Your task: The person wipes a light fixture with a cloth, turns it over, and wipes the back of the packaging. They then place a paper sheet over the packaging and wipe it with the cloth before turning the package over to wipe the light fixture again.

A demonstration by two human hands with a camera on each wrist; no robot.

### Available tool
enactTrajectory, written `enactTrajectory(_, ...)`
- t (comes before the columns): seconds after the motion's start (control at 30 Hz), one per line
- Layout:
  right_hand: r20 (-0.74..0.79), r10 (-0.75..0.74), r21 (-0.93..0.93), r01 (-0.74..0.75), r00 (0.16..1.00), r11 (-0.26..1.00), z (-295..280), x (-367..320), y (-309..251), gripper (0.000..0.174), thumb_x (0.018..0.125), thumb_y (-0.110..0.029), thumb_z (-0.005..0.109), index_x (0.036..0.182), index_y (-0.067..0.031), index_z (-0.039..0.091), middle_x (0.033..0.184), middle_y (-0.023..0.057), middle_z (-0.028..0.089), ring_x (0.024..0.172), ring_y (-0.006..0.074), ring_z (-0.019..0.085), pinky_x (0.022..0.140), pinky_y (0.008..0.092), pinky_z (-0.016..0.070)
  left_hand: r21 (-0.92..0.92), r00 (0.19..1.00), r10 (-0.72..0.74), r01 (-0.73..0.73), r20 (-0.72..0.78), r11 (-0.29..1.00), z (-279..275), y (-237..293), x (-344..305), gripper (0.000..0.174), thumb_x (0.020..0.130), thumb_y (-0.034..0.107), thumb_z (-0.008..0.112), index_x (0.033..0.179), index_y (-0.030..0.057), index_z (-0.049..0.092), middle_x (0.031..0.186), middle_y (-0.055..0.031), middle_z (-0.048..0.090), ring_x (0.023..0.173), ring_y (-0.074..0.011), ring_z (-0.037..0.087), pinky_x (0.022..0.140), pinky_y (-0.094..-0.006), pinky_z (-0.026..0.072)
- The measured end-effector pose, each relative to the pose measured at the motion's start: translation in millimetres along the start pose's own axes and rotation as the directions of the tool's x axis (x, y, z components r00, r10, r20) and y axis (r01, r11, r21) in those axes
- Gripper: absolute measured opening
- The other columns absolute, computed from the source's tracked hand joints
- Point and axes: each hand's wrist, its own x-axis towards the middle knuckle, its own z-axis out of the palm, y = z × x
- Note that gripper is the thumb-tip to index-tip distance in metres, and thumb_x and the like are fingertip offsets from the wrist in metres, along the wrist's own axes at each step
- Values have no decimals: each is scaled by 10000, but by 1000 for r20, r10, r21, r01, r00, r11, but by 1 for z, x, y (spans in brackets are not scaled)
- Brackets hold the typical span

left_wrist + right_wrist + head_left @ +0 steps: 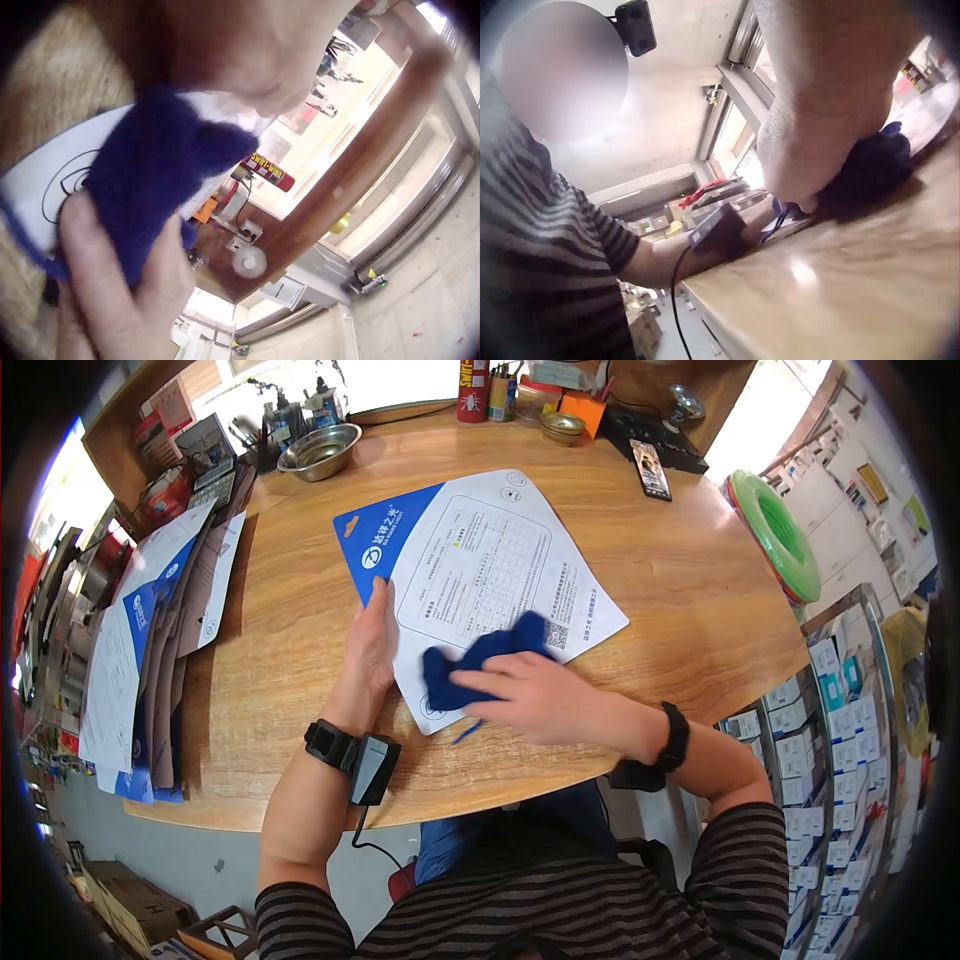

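A flat blue-and-white piece of printed cardboard packaging [480, 560] lies on the wooden table, with a hang hole in its blue corner. My left hand [370, 645] holds its left edge; the thumb lies along the edge and the other fingers are hidden. Bunched in my right hand [540, 700] is a dark blue cloth [480, 660], pressed against the packaging's lower part. In the left wrist view, the right hand's fingers [97, 277] curl around the cloth [150, 172]. A thin blue cord trails from it over the near edge of the packaging.
A stack of similar packaging [150, 650] stands on the left of the table. Along the back are a metal bowl [320, 452], a red spray can [473, 390] and a small bowl [562, 428]. A phone [650, 468] lies back right, near green coiled tubing [775, 535].
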Motion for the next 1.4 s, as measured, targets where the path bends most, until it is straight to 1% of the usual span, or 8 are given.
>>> enactTrajectory(0.37,-88,533,-124,-540,842,832,-21,-33,130,325,759,-6,548,1076,-53,601,1200,192,540,980,364,538,871,391,439,13,989,52,-50,-138,999,15,5,-1,390,978,290,420,1245,6,431,1180,-120,545,1027,-228,565,851,-365,494)
enactTrajectory(0.53,4,809,-57,-807,588,588,-24,30,190,300,800,-71,551,1099,-53,575,1073,189,593,1007,352,555,880,408,441,70,976,90,-77,-198,995,15,6,-1,385,970,300,441,1238,24,440,1145,-101,553,1015,-211,557,850,-339,485)
enactTrajectory(0.67,-63,757,-141,-756,651,639,-17,88,186,306,791,-77,561,1096,-60,584,1038,182,604,1041,353,538,899,415,433,113,976,135,-117,-173,987,10,4,2,414,958,319,470,1255,33,430,1179,-106,536,1033,-208,547,868,-331,471)
enactTrajectory(0.8,-58,435,36,-434,899,900,12,134,160,306,749,-21,599,1051,-64,628,1140,153,589,1068,351,522,930,398,412,113,971,144,-124,-188,986,2,-1,9,491,960,427,412,1264,42,428,1196,-120,532,1067,-223,545,875,-341,477)
enactTrajectory(0.87,-87,284,74,-278,955,958,25,140,113,304,736,41,561,1003,-72,652,1179,111,584,1052,343,502,923,395,409,-74,1000,-28,27,-4,997,-3,3,7,661,927,593,287,1277,49,425,1209,-145,530,1102,-249,540,895,-357,479)
enactTrajectory(1.0,-107,77,131,-63,991,989,21,108,43,259,714,26,547,927,-73,655,1235,107,549,1030,316,495,855,402,418,-24,996,-68,67,-58,997,14,18,-15,915,804,778,200,1342,60,376,1260,-159,508,1127,-282,529,935,-375,464)
enactTrajectory(1.17,90,102,156,-115,991,981,-4,24,10,353,667,28,556,982,-97,657,1266,89,518,1068,284,468,852,380,410,-134,976,-71,100,206,986,9,9,-6,932,825,754,165,1421,41,238,1431,-173,320,1302,-299,345,1059,-409,319)
enactTrajectory(1.4,-164,528,75,-523,833,849,-14,-42,94,319,719,32,563,1004,-93,635,1249,125,534,1031,330,502,901,394,397,-59,1000,1,0,6,998,16,5,-2,797,899,649,210,1396,28,266,1395,-172,368,1269,-289,390,1023,-395,368)
